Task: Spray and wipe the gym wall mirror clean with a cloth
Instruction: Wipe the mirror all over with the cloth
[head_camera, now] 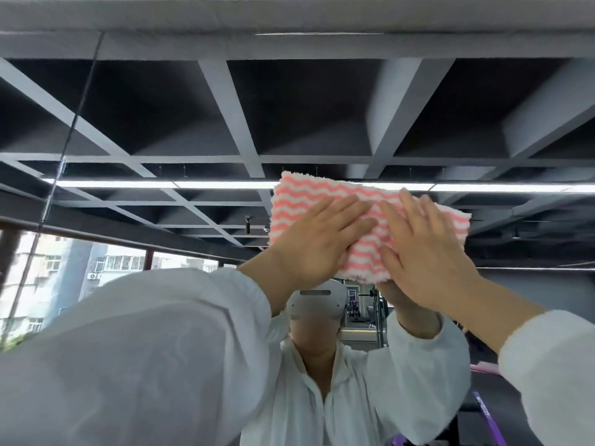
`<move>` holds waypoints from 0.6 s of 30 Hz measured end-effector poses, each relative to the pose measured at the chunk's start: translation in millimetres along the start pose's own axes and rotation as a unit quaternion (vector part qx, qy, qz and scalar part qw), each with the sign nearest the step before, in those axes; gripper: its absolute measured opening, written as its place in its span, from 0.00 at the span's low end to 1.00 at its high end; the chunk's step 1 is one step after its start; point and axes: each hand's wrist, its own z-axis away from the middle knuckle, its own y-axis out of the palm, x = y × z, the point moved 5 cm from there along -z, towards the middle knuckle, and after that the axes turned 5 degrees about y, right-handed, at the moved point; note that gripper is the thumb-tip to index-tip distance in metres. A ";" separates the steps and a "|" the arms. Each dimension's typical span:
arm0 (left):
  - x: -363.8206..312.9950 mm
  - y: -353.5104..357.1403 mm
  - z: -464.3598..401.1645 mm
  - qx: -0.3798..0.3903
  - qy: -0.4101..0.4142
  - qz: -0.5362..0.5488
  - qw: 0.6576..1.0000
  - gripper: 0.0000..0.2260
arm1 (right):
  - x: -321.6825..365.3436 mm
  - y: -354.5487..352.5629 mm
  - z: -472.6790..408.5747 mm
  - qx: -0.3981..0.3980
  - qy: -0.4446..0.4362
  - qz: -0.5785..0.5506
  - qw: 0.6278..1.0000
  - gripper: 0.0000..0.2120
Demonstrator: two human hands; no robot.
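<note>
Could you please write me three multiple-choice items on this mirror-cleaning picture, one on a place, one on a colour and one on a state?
1. Where does the cloth lie?
A. flat against the mirror, above the person's reflected head
B. draped over one shoulder
C. on the floor

2. What colours is the cloth?
A. plain blue
B. pink and white wavy stripes
C. green checks

3. How do the hands meet the cloth?
A. one hand only, bunched in a fist
B. neither hand touches it
C. left hand and right hand both press it with straight fingers

Answers: 1 A, the cloth is spread on the glass above the reflected headset. 2 B, the wavy pink and white bands show plainly. 3 C, both palms lie flat on it, side by side.
</note>
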 end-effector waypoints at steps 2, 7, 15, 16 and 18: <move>1.7 5.0 4.6 -0.004 -0.024 -0.033 0.999 0.24 | 1.9 9.4 0.9 0.010 0.012 0.023 1.000 0.32; 14.8 5.8 22.3 0.007 -0.083 -0.065 0.994 0.29 | 27.8 14.2 -8.2 0.018 0.028 0.013 0.999 0.34; 51.9 -4.9 84.5 -0.015 -0.079 -0.067 0.995 0.27 | 104.5 16.3 -6.8 0.023 0.023 -0.007 0.999 0.39; 57.4 -5.6 94.0 -0.012 -0.083 -0.063 0.995 0.27 | 115.9 17.4 -6.9 0.025 0.023 -0.013 0.999 0.40; 66.1 -7.1 113.5 0.000 -0.090 -0.057 0.994 0.27 | 139.7 20.3 -5.8 0.023 0.025 -0.019 0.999 0.41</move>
